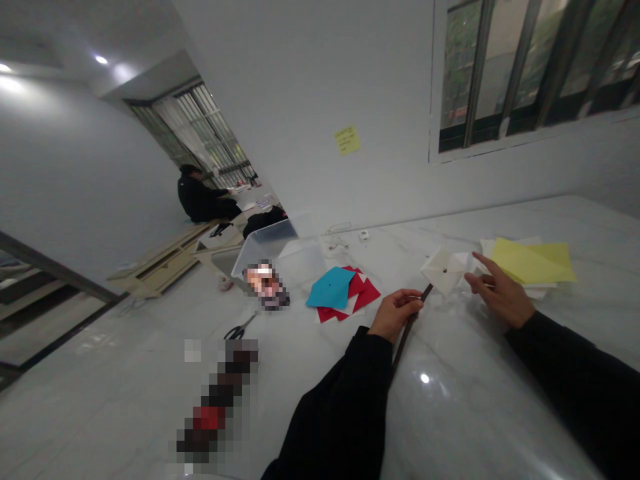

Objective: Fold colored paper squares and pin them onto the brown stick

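Note:
My left hand [396,313] is closed round a thin dark stick [407,330] that carries a white paper pinwheel [443,270] at its top end. My right hand [500,293] reaches to the pinwheel's right side, one finger stretched out and touching a white paper blade, the other fingers curled. Both arms wear black sleeves. The pinwheel hangs just above a white marble table [450,400].
Yellow and white paper sheets [533,263] lie at the right. A blue paper on red sheets [340,290], black scissors [239,329] and a clear plastic box [280,250] sit to the left. A person in black sits at the far back left.

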Available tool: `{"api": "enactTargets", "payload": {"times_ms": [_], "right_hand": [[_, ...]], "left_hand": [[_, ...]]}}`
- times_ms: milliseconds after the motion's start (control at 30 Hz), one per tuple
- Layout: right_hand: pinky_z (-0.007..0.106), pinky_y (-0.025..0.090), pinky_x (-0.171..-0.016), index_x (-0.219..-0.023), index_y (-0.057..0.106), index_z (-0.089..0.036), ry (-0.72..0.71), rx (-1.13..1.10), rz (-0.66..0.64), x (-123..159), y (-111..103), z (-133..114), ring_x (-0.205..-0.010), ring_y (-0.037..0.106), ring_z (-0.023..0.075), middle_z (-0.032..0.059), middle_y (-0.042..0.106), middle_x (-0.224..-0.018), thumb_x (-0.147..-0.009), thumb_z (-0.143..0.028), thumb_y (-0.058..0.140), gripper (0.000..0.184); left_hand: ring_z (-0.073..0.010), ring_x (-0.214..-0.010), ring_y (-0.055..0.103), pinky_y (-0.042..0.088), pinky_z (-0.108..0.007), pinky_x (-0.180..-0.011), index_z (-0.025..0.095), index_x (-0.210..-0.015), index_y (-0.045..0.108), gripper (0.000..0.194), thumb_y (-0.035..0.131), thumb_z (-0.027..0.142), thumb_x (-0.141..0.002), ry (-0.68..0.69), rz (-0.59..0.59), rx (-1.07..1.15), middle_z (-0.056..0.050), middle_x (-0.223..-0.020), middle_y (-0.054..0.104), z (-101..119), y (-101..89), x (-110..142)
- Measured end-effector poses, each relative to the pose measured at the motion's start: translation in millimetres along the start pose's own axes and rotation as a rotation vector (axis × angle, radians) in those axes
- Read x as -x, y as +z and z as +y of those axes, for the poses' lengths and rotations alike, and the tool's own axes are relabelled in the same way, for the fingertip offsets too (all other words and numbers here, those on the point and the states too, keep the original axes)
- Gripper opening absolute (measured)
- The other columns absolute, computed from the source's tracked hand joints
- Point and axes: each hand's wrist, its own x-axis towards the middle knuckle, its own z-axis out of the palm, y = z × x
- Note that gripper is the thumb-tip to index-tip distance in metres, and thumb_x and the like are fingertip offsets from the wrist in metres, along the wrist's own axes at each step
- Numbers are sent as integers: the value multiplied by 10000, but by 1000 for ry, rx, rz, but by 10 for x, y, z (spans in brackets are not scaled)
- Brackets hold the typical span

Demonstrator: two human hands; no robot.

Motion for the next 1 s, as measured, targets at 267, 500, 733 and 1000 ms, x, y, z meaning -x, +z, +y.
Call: {"api": "enactTargets", "payload": {"times_ms": [267, 500, 733, 1000], "right_hand": [[331, 445, -591, -926, 728, -206, 15, 90, -2, -16, 8, 64, -597, 633, 223, 34, 661, -612, -878, -690, 413, 580], [371, 513, -685, -1404, 523, -209, -15, -17, 24, -16, 2, 14, -639, 671, 219, 37, 708, -754, -879, -661, 465, 696], [344, 482, -644, -1026, 724, -212, -39, 69, 4, -15, 10, 50, -654, 655, 223, 45, 700, -720, -901, -670, 402, 573], [347, 489, -671, -1241, 658, -213, -40, 98, 25, -37, -24, 20, -610, 646, 209, 49, 709, -771, -884, -705, 425, 651]], "left_hand": [[-82, -612, 523, 367, -244, -606, 142, -918, 711, 418, 880, 286, -563, 2, 2, 4, -2, -757, 640, -16, -12, -20], [-79, -616, 524, 366, -243, -613, 142, -924, 711, 411, 874, 279, -573, -5, 2, 10, -3, -763, 639, -12, -6, -11], [-83, -619, 516, 364, -251, -626, 145, -938, 715, 410, 870, 289, -587, 7, -9, -5, -1, -752, 634, -24, -24, -11], [-95, -650, 535, 376, -256, -658, 150, -934, 727, 430, 884, 322, -572, -16, -34, -72, -12, -781, 652, -21, -19, -9]]}}
